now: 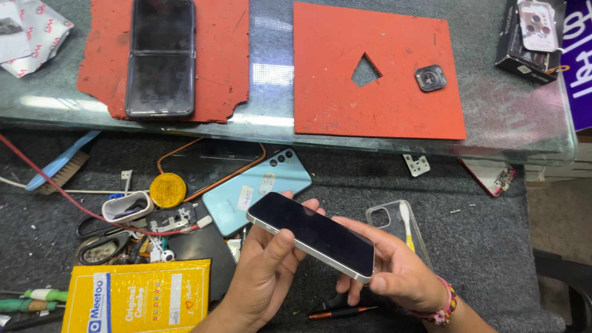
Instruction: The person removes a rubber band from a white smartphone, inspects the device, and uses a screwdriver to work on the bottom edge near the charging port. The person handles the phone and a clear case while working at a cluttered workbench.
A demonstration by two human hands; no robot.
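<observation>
Two bare hands hold a silver-edged smartphone, dark screen up, above a cluttered grey bench. The left hand has its fingers closed around the phone's near end, thumb pressed on the long edge; the right hand cups the far end from below, fingers wrapped on the frame. A clear phone case lies just beside the right hand, and a teal phone rests face down behind. Gripping by the edges, as judged here, keeps the glass free of smudges and the phone steady over the bench.
</observation>
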